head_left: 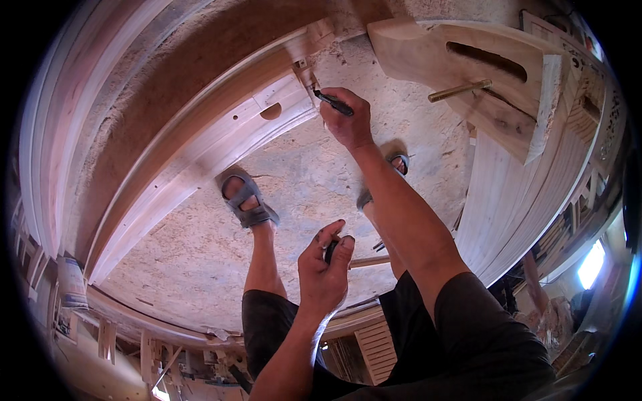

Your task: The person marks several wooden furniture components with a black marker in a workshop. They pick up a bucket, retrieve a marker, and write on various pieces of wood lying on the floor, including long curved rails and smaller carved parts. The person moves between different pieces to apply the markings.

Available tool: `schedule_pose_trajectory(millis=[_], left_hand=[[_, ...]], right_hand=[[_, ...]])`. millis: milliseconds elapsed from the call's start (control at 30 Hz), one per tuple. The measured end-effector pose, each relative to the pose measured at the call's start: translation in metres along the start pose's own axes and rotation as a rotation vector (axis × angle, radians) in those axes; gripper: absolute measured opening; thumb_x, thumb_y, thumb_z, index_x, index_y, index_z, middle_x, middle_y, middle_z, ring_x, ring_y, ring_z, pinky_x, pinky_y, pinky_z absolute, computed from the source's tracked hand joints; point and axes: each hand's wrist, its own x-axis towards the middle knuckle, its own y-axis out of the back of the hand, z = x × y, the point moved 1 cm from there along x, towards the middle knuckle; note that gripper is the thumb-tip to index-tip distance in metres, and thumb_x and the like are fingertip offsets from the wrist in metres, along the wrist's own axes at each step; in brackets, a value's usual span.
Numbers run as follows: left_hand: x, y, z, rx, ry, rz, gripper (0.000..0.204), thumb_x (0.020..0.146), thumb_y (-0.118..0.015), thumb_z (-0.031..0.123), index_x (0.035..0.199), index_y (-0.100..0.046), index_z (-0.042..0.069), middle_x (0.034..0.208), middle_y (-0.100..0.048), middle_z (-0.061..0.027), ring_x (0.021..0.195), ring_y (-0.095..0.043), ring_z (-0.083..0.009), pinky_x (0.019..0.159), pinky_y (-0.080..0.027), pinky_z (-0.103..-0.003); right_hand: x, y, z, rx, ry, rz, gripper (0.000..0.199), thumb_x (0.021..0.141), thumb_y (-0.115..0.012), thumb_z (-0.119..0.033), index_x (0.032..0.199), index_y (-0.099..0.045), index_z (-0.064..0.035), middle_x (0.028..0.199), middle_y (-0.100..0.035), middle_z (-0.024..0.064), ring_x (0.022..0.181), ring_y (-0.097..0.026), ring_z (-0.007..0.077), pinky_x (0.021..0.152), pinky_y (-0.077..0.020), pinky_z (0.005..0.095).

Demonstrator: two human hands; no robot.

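Note:
My right hand reaches forward and grips a black marker pen, its tip resting on the end of a long pale wooden frame piece lying on the sawdust-covered floor. That piece has a round hole and a notched corner near the pen tip. My left hand is held closer to me, fingers curled around a small dark object, probably the pen cap. A thin wooden stick shows just behind that hand. My sandalled feet stand on the floor below.
A thick carved wooden block with a long slot and a brass-coloured rod lies at the upper right. A slatted wooden panel curves along the right. More long boards lie at the left. Workshop clutter lines the lower edge.

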Motion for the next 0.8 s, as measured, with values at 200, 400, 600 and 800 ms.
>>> schedule_pose_trajectory(millis=[200,400,600,800], left_hand=[[0.0,0.001,-0.001,0.006,0.002,-0.023,0.032,0.094,-0.063,0.01,0.123,-0.057,-0.003,0.083,-0.056,0.0001,0.065,-0.049,-0.0051,0.059,-0.045,-0.022],[0.0,0.0,0.002,0.001,-0.005,-0.02,0.029,0.094,-0.062,0.008,0.121,-0.059,-0.004,0.084,-0.055,0.0009,0.069,-0.048,-0.004,0.061,-0.04,-0.019],[0.003,0.004,0.001,0.034,-0.049,-0.045,0.033,0.095,-0.062,0.011,0.123,-0.056,-0.004,0.083,-0.056,-0.0013,0.062,-0.051,-0.006,0.057,-0.048,-0.025],[0.002,0.003,0.004,0.014,-0.022,-0.036,0.031,0.095,-0.062,0.01,0.123,-0.057,-0.003,0.082,-0.055,-0.0003,0.064,-0.049,-0.0052,0.058,-0.045,-0.023]], right_hand=[[0.005,0.009,0.0,-0.034,0.065,-0.103,0.02,0.076,-0.067,-0.008,0.096,-0.07,-0.0051,0.082,-0.069,0.0124,0.072,-0.067,0.0225,0.068,-0.0533,0.0319],[0.005,0.01,0.003,-0.042,0.101,-0.122,0.022,0.073,-0.068,-0.007,0.095,-0.069,-0.0056,0.086,-0.068,0.0146,0.078,-0.067,0.0303,0.07,-0.054,0.0359],[0.003,0.012,0.0,-0.075,0.078,-0.005,0.022,0.073,-0.067,-0.007,0.094,-0.069,-0.0055,0.086,-0.069,0.0148,0.076,-0.067,0.0299,0.07,-0.054,0.0356],[0.0,0.011,-0.005,-0.009,0.023,-0.033,0.021,0.074,-0.068,-0.007,0.095,-0.069,-0.0056,0.083,-0.068,0.0132,0.073,-0.067,0.0254,0.068,-0.0536,0.0337]])
